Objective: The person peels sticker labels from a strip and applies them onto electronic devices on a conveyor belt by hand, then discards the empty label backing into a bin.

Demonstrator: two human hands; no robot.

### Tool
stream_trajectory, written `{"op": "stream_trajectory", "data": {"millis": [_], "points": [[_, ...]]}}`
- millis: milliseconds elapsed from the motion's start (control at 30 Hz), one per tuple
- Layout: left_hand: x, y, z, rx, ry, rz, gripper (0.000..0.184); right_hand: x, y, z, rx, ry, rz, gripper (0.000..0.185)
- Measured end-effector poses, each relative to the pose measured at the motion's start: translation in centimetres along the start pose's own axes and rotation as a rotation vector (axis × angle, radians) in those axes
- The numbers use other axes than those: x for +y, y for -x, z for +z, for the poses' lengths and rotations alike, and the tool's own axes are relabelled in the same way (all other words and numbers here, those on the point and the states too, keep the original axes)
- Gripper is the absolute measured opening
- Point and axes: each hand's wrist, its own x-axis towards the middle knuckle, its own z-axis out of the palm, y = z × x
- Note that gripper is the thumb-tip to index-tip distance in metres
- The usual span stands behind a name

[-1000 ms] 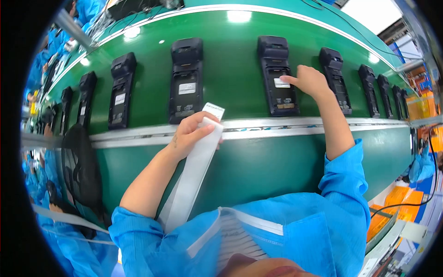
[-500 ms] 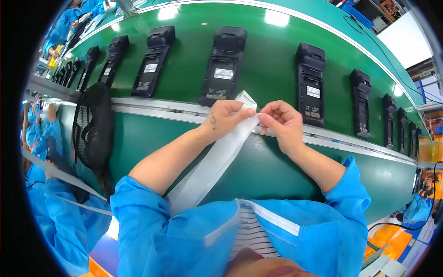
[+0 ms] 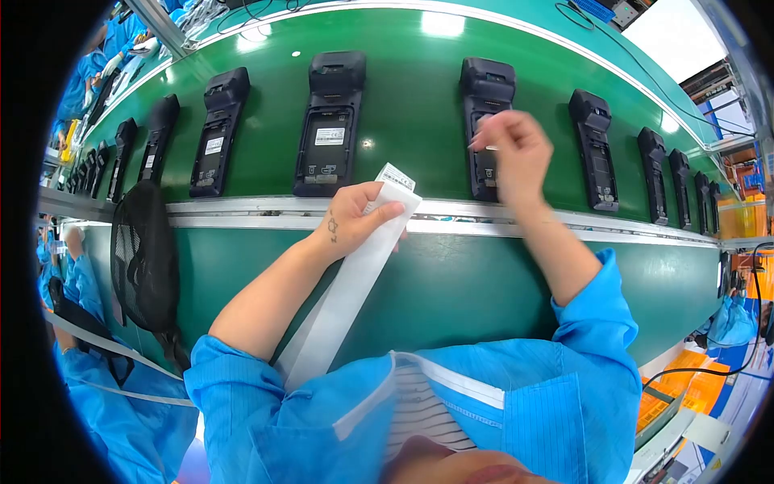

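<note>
My left hand [image 3: 353, 219] is closed around a long white strip of label backing [image 3: 343, 302], thumb on top. At the strip's upper end a printed label [image 3: 397, 176] shows, and the lower end trails down to my chest. My right hand [image 3: 520, 153], slightly blurred, is raised over a dark handheld terminal [image 3: 488, 77], its fingers drawn together in a pinch. What they hold, if anything, cannot be made out. Part of that terminal and most of its white sticker are hidden by the hand. To the left lies another terminal [image 3: 329, 173] with a white sticker in its open back.
Several more terminals, including one at the right [image 3: 595, 153], lie in a row on the green belt [image 3: 411, 97]. A metal rail [image 3: 266, 206] borders it. A black mesh bag [image 3: 145, 258] hangs at left. Co-workers in blue [image 3: 121, 411] are at the left.
My right hand has left the strip and moved up and right over a terminal. My left hand still holds the strip, slightly further left. The terminals have shifted left in view.
</note>
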Motion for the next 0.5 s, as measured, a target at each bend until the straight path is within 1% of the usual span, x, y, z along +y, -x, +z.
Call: {"op": "stream_trajectory", "data": {"millis": [67, 167, 267, 500], "points": [[0.0, -0.2, 0.2, 0.003, -0.004, 0.005, 0.023, -0.5, -3.5, -3.7, -0.033, 0.203, 0.099, 0.012], [-0.1, -0.4, 0.3, 0.003, -0.017, 0.02, 0.023, -0.8, -5.2, -6.9, -0.264, 0.434, 0.38, 0.018], [-0.2, -0.6, 0.6, 0.0, -0.016, 0.018, 0.023, 0.1, -5.2, -7.3, -0.297, 0.472, 0.362, 0.021], [-0.3, -0.9, 1.1, -0.012, -0.005, 0.007, 0.023, 0.5, -5.3, -6.8, -0.286, 0.596, 0.328, 0.017]]}}
